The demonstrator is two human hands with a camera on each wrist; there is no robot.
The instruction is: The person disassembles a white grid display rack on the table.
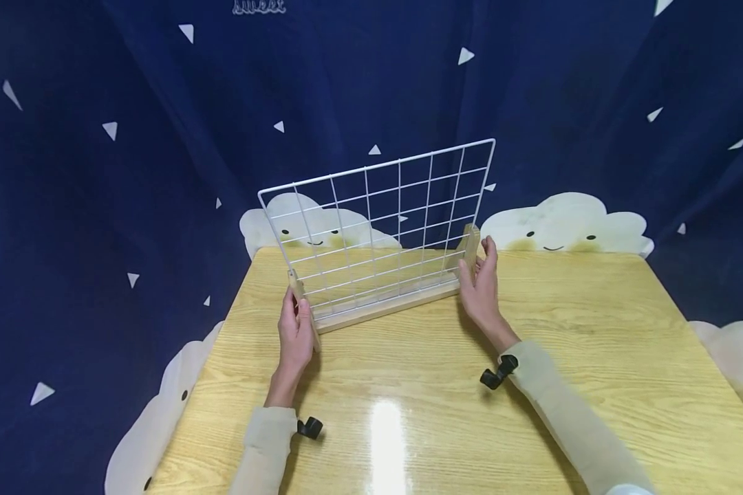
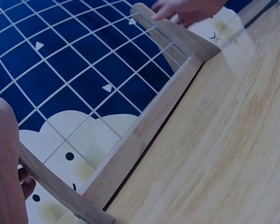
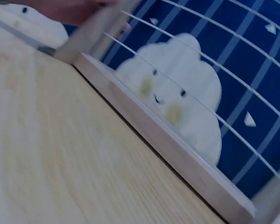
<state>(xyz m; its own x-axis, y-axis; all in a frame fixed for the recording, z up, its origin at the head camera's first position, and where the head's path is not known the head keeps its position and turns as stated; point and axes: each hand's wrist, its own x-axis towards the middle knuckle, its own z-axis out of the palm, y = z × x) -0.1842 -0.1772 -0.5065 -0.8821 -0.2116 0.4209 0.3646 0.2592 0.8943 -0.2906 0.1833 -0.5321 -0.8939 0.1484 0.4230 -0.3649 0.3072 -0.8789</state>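
The rack [image 1: 389, 308] is at the table [image 1: 433, 392], between both hands, and its wire grid [image 1: 399, 189] rises above them. The left hand [image 1: 294, 338] grips the left end board [image 1: 296, 283] between thumb and fingers; the right hand [image 1: 483, 294] holds the right end board [image 1: 471, 239] in the same manner. Probably this pair of grips serves for keeping the rack steady and balanced.

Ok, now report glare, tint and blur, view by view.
Head view: white glare on the wooden tabletop, white wire grid reasonably crisp; left wrist view: dimmer, bluish cast; right wrist view: also dim, with the left hand and wooden end piece beside it blurred.
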